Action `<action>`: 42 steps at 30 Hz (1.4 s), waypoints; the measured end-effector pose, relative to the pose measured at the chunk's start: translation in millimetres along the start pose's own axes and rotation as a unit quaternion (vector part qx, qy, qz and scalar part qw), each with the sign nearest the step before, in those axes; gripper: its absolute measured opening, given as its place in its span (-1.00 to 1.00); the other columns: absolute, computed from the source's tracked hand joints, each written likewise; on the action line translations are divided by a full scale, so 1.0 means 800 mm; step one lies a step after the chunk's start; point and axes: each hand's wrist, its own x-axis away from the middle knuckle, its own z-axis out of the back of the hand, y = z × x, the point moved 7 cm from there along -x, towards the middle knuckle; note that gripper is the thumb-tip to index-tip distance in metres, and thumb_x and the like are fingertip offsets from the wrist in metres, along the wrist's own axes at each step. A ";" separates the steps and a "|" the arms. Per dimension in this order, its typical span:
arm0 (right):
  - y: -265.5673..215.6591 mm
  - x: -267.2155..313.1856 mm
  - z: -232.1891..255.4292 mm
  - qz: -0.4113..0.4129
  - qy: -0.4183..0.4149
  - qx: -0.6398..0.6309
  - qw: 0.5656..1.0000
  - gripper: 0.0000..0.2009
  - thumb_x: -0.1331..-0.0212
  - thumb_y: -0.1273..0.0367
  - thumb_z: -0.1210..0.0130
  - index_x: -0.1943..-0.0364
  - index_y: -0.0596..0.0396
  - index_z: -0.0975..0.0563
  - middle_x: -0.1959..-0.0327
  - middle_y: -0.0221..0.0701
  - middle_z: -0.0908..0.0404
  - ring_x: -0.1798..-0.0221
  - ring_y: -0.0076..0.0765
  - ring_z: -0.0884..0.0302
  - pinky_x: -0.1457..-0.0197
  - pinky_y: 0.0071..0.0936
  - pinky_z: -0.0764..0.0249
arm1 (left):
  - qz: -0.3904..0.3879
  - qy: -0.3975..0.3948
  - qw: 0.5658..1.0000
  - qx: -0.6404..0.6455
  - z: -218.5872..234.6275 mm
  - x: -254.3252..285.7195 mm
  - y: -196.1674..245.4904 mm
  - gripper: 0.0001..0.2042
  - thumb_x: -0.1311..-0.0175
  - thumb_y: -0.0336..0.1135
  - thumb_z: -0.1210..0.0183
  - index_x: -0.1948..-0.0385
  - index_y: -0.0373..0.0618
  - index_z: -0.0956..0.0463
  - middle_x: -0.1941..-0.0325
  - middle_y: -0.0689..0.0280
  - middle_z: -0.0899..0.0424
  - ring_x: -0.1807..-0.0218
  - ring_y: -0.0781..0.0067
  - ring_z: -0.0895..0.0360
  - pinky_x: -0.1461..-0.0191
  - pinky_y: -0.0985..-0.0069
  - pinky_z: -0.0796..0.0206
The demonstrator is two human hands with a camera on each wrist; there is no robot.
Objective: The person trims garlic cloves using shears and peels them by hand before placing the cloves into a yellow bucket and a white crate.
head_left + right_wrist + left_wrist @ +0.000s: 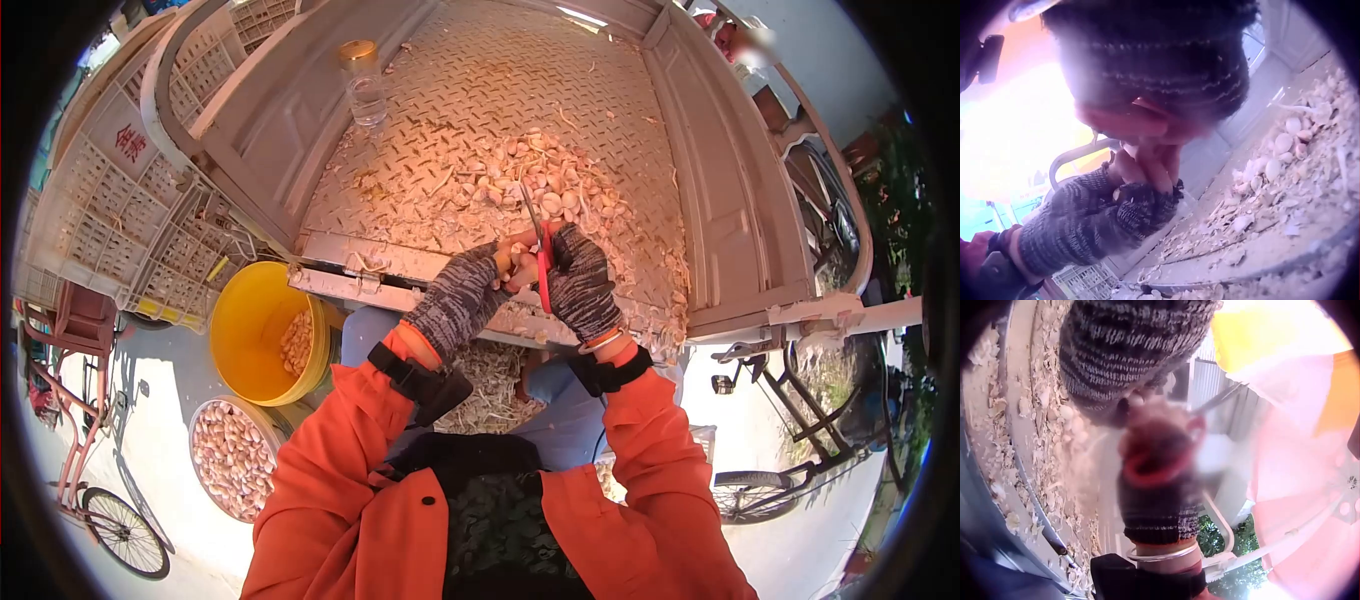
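Note:
My right hand [583, 285], in a dark knit glove with bare fingertips, grips red-handled scissors [545, 268], their blades pointing away over the truck bed. Right beside it my left hand [458, 297], gloved the same way, has its fingers curled round pale garlic [518, 270]; the fingers hide most of it. In the left wrist view the red scissor handle [1160, 477] loops blurred around the right hand's fingers. The right wrist view shows the left hand [1104, 212] with fingertips bent inward just below the right hand. A heap of garlic cloves [550, 180] lies beyond both hands.
Papery skins litter the metal truck bed [480, 70]. A gold-lidded jar [365, 90] stands at its left. Left of my legs are a yellow bucket [228, 335] and a white tub of cloves [232, 455]. Plastic crates [110, 200] hang on the left side; bicycles [125, 530] stand around.

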 end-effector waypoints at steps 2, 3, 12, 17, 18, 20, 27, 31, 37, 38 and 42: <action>-0.058 0.021 0.001 0.230 0.039 0.324 0.917 -0.68 0.12 0.44 -0.28 0.23 0.22 -0.50 0.42 -0.26 -0.55 0.43 -0.35 -0.51 0.34 -0.50 -0.46 | -0.007 -0.009 1.000 0.007 -0.004 0.010 -0.002 -0.80 -0.28 -0.42 -0.03 0.16 -0.37 -0.40 0.43 0.39 -0.38 0.37 0.57 -0.31 0.18 0.69 -0.30; -0.064 0.025 0.008 0.164 0.060 0.271 0.947 -0.67 0.18 0.40 -0.28 0.25 0.20 -0.50 0.43 -0.20 -0.52 0.42 -0.18 -0.51 0.31 -0.41 -0.46 | -0.010 0.067 0.998 0.017 0.003 0.014 -0.003 -0.80 -0.27 -0.43 -0.05 0.17 -0.37 -0.41 0.43 0.38 -0.39 0.37 0.58 -0.32 0.18 0.71 -0.33; -0.067 0.063 0.021 0.154 -0.016 0.399 0.904 -0.68 0.22 0.30 -0.30 0.36 0.14 -0.51 0.53 -0.27 -0.52 0.43 -0.14 -0.51 0.32 -0.34 -0.44 | 0.002 0.153 0.982 0.106 0.010 0.040 -0.017 -0.80 -0.24 -0.46 -0.09 0.16 -0.33 -0.39 0.28 0.28 -0.43 0.22 0.50 -0.42 0.08 0.65 -0.41; -0.029 0.054 0.016 0.015 -0.105 0.352 0.930 -0.74 0.14 0.33 -0.25 0.36 0.20 -0.54 0.57 -0.21 -0.56 0.53 -0.16 -0.52 0.42 -0.36 -0.44 | -0.011 0.137 0.990 -0.042 0.053 0.038 -0.006 -0.83 -0.23 -0.47 -0.09 0.18 -0.29 -0.40 0.30 0.29 -0.48 0.25 0.50 -0.44 0.11 0.62 -0.39; -0.014 0.053 0.013 -0.020 -0.135 0.351 0.927 -0.74 0.11 0.33 -0.23 0.34 0.21 -0.54 0.55 -0.18 -0.57 0.50 -0.14 -0.53 0.39 -0.36 -0.46 | -0.005 0.125 0.988 -0.094 0.051 0.036 0.000 -0.83 -0.23 -0.47 -0.09 0.18 -0.29 -0.41 0.33 0.31 -0.49 0.29 0.51 -0.45 0.13 0.62 -0.38; 0.007 0.049 0.008 -0.037 -0.137 0.331 0.933 -0.73 0.12 0.33 -0.28 0.38 0.23 -0.54 0.55 -0.19 -0.56 0.51 -0.26 -0.51 0.38 -0.42 -0.43 | 0.007 0.175 0.968 -0.182 0.059 0.041 0.008 -0.82 -0.23 -0.46 -0.09 0.16 -0.29 -0.42 0.39 0.33 -0.50 0.35 0.54 -0.44 0.18 0.63 -0.36; 0.054 -0.043 0.037 -0.024 0.021 0.385 0.922 -0.73 0.01 0.38 -0.17 0.21 0.22 -0.50 0.30 -0.10 -0.59 0.25 -0.09 -0.56 0.16 -0.36 -0.48 | 0.010 0.189 0.982 -0.005 0.137 0.020 0.041 -0.65 -0.17 -0.42 -0.14 0.00 -0.34 -0.39 0.29 0.29 -0.52 0.29 0.51 -0.49 0.27 0.60 -0.39; 0.062 -0.071 0.000 0.051 -0.030 0.418 0.906 -0.73 0.05 0.40 -0.20 0.24 0.19 -0.51 0.30 -0.15 -0.60 0.24 -0.10 -0.57 0.18 -0.32 -0.48 | 0.012 0.118 0.989 -0.086 0.107 0.001 0.052 -0.63 -0.22 -0.37 -0.13 -0.03 -0.35 -0.36 0.13 0.23 -0.53 0.26 0.57 -0.47 0.23 0.62 -0.40; 0.043 -0.061 0.009 0.064 0.028 0.339 0.938 -0.75 0.02 0.53 -0.15 0.19 0.28 -0.49 0.28 -0.19 -0.61 0.24 -0.36 -0.60 0.21 -0.47 -0.52 | -0.024 0.106 0.987 -0.117 0.079 0.001 0.046 -0.57 -0.20 -0.39 -0.12 -0.11 -0.29 -0.32 0.11 0.26 -0.53 0.22 0.60 -0.44 0.14 0.65 -0.33; 0.028 -0.053 0.009 0.065 0.032 0.338 0.938 -0.75 0.02 0.53 -0.15 0.19 0.28 -0.49 0.28 -0.19 -0.61 0.24 -0.36 -0.60 0.21 -0.47 -0.52 | -0.040 0.113 0.985 -0.123 0.075 0.003 0.048 -0.55 -0.19 -0.37 -0.13 -0.12 -0.29 -0.31 0.11 0.27 -0.52 0.23 0.60 -0.43 0.14 0.64 -0.33; -0.048 -0.017 -0.008 0.169 0.019 0.272 0.947 -0.74 0.04 0.53 -0.17 0.21 0.27 -0.49 0.33 -0.22 -0.60 0.31 -0.33 -0.60 0.25 -0.46 -0.53 | -0.042 0.076 0.989 -0.116 0.059 0.003 0.033 -0.59 -0.17 -0.33 -0.16 -0.04 -0.29 -0.36 0.12 0.27 -0.53 0.21 0.59 -0.44 0.12 0.64 -0.33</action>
